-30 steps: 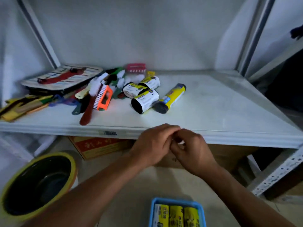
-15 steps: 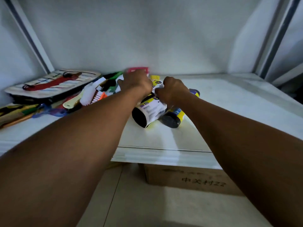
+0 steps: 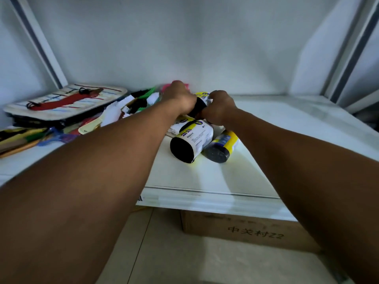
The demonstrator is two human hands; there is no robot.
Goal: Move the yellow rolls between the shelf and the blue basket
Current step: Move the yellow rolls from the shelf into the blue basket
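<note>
Both arms reach deep over the white shelf [image 3: 205, 177]. My left hand [image 3: 180, 97] and my right hand [image 3: 219, 107] close together on a black roll with a yellow-and-white label [image 3: 202, 99], raised a little above the shelf. Just in front of them a fatter black roll with a white and yellow label [image 3: 190, 140] lies on its side. A slimmer yellow roll [image 3: 222, 146] lies beside it on the right. The blue basket is out of view.
Brushes and scrapers [image 3: 127, 107] are piled left of the rolls. A striped flat pad [image 3: 61, 101] rests at the far left. A cardboard box [image 3: 246, 230] stands on the floor under the shelf edge. Metal uprights [image 3: 348, 58] frame the right side.
My hands went from below the shelf edge up onto the shelf and closed on a roll at the back of the pile. The view moved closer, and the basket dropped out of sight.
</note>
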